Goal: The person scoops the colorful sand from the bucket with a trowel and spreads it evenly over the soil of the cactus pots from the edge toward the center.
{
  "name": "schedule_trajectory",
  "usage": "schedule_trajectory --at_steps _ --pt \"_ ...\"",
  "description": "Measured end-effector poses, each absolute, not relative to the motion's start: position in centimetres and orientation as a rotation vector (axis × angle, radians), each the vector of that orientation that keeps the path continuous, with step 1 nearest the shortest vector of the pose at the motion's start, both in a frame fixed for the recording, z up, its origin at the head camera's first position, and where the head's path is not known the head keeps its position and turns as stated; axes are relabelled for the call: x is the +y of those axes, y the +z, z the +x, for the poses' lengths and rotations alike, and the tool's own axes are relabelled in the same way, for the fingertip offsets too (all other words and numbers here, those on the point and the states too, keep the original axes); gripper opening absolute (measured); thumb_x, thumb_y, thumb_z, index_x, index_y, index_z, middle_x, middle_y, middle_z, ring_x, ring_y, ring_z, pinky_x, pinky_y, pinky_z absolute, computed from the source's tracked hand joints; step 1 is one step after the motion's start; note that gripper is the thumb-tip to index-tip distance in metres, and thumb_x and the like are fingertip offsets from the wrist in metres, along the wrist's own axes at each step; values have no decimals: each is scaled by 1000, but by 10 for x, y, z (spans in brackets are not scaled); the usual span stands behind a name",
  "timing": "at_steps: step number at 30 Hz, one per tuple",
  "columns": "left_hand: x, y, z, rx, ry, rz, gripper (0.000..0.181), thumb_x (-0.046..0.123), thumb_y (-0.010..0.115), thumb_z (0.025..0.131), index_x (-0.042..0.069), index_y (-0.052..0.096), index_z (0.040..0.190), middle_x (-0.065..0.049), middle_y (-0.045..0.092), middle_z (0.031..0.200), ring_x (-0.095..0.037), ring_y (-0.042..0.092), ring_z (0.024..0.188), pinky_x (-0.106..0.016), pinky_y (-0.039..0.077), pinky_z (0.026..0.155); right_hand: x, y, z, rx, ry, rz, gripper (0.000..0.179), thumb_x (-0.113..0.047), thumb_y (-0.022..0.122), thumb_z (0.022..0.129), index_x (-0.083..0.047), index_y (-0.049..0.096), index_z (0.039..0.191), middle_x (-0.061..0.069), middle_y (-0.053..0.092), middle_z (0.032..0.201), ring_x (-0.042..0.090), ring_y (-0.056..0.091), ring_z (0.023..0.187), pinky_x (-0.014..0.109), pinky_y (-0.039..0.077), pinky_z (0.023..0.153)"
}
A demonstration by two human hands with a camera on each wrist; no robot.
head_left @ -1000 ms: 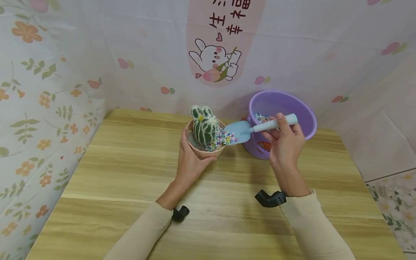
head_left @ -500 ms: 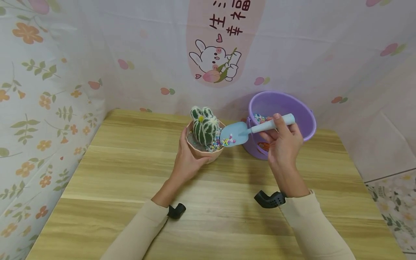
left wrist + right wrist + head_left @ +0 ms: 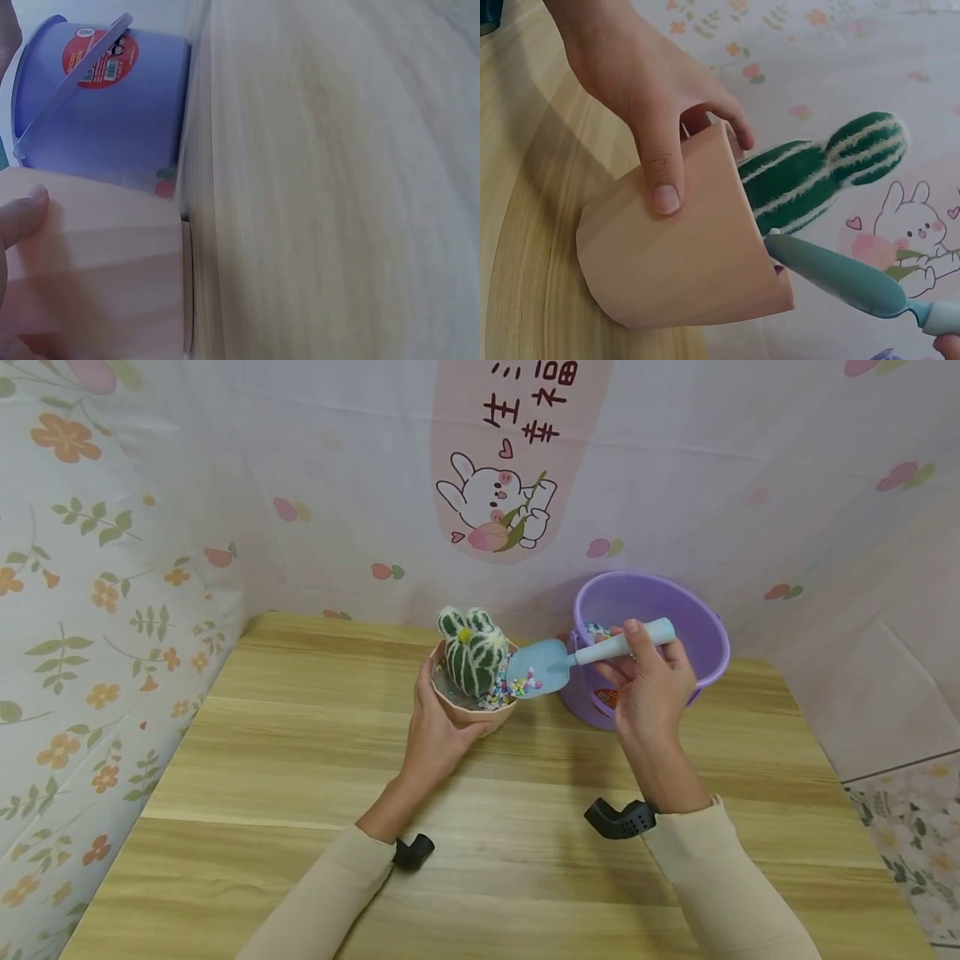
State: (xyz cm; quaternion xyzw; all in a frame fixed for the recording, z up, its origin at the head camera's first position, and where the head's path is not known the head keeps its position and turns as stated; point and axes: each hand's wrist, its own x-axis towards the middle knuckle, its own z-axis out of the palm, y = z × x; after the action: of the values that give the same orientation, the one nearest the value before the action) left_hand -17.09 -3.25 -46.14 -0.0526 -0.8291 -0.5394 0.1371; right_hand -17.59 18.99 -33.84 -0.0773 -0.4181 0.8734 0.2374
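Note:
A peach-coloured flowerpot [image 3: 467, 713] stands on the table and holds a green toy cactus [image 3: 472, 667] with fuzzy white stripes. My left hand [image 3: 437, 737] grips it from the left, thumb along the near side and fingers around the rim. Colourful pebbles [image 3: 491, 699] lie on the pot's right side beside the cactus. With my right hand [image 3: 654, 697] I hold a light blue trowel [image 3: 543, 660] by its handle. Its blade tip reaches over the rim, and a few pebbles rest on the blade. In the right wrist view the trowel blade [image 3: 840, 276] meets the pot's rim.
Behind my right hand stands a purple bucket [image 3: 588, 702] with more pebbles inside. The wooden table [image 3: 300, 760] backs onto a printed cloth [image 3: 322, 527] with a rabbit drawing. A floral cloth [image 3: 112, 635] hangs along the left side.
The trowel and my right hand have shifted slightly left. The blade overlaps the rim more, and the pebbles lie on it instead of bunching at its tip. My left hand keeps its hold.

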Motion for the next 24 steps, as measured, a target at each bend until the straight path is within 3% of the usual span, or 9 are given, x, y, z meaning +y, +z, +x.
schedule_trajectory --at_steps 7,15,24 --pt "-30 -462 -171 -2400 -1517 -133 124 31 92 64 13 10 154 -15 25 155 -31 32 140 -49 34 111 186 -338 -177 -1204 2361 -192 27 -7 80 79 5 61 95 17 69 79 31 72 69 39 58 57" --pt "-38 -461 -177 -2448 -1679 -147 132 34 92 63 23 -1 156 -9 14 160 -27 24 144 -50 28 113 182 -336 -176 -1234 2337 -158 24 -6 79 81 4 61 94 16 69 81 30 72 70 38 58 57" --pt "-36 -461 -176 -2461 -1691 -140 129 33 90 67 26 -3 156 -8 12 162 -30 23 145 -53 30 111 181 -335 -175 -1277 2311 -106 25 -9 79 81 4 62 95 16 69 84 29 72 73 38 58 60"
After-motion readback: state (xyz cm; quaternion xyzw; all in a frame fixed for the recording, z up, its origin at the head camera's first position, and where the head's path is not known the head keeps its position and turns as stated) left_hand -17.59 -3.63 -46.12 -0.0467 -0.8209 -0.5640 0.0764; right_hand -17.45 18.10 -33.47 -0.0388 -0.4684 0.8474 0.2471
